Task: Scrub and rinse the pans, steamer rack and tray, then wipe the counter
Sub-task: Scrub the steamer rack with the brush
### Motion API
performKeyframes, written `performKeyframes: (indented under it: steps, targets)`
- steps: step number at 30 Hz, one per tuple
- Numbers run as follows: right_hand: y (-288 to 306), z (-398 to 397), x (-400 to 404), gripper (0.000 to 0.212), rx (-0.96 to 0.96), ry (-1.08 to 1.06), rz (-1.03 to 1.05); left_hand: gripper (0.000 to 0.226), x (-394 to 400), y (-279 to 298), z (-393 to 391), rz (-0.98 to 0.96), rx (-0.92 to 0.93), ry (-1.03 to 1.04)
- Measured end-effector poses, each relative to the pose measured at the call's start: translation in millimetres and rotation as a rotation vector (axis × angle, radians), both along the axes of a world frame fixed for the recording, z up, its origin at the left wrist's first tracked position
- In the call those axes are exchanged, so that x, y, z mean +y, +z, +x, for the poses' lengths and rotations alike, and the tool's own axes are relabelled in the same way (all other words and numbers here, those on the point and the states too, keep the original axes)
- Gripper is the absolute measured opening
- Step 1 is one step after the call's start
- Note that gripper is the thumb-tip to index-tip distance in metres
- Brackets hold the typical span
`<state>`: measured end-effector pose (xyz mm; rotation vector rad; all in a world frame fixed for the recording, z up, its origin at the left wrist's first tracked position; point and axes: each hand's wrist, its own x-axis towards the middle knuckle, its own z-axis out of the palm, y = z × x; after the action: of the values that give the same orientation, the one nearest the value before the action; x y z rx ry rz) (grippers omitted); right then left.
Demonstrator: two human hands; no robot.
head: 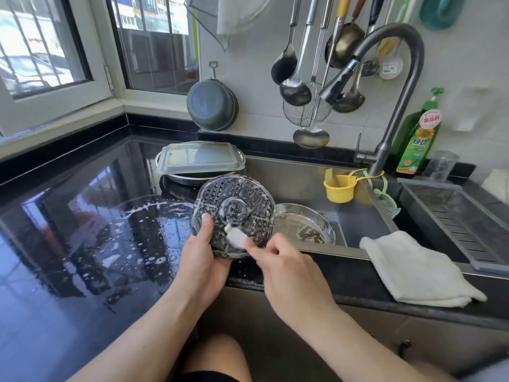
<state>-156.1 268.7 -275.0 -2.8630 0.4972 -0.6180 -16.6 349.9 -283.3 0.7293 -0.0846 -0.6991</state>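
Daylight is streaming through the barred corner windows (46, 48) left of the faucet (396, 78), reflecting off the wet black counter (68, 216) below them.

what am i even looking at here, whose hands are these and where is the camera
There is no machine here: one wide-angle camera sits on a person's head and looks down at their own two bare hands at a kitchen sink. The left hand holds a round perforated steamer rack, covered in soap suds, tilted up toward the camera. The right hand pinches a small white scrubbing piece against the rack; what it is made of is hard to tell. Behind, a rectangular tray lies across a metal pan on the wet, sudsy black counter. Another soapy pan sits in the sink. A folded white cloth lies on the sink's front edge.
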Motion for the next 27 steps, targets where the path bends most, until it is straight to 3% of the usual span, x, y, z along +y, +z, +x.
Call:
performKeyframes:
  steps: [4, 8, 13, 17, 23, 27]
  targets:
    - [0, 2, -18, 0.053, -0.043, -0.252, 0.082, 0.045, 1, 3, 0, -0.059, 0.072, 0.005]
    - [2, 11, 29, 0.052, 0.012, -0.053, 0.119, 0.049, 4, 5, 0, -0.103, 0.110, -0.009]
    - [-3, 9, 13, 0.056, -0.020, -0.284, 0.097, 0.048, 10, 7, 3, -0.115, 0.145, 0.026]
    - [-6, 11, 42, 0.051, 0.002, -0.141, 0.111, 0.054, 13, 6, 7, -0.124, 0.184, -0.012]
    - [9, 39, 44, 0.050, -0.002, -0.113, 0.107, 0.072, 7, -5, 7, -0.138, 0.156, -0.212]
    - [17, 40, 26, 0.038, -0.022, -0.146, 0.115, 0.078, 6, -6, 9, -0.196, 0.130, -0.209]
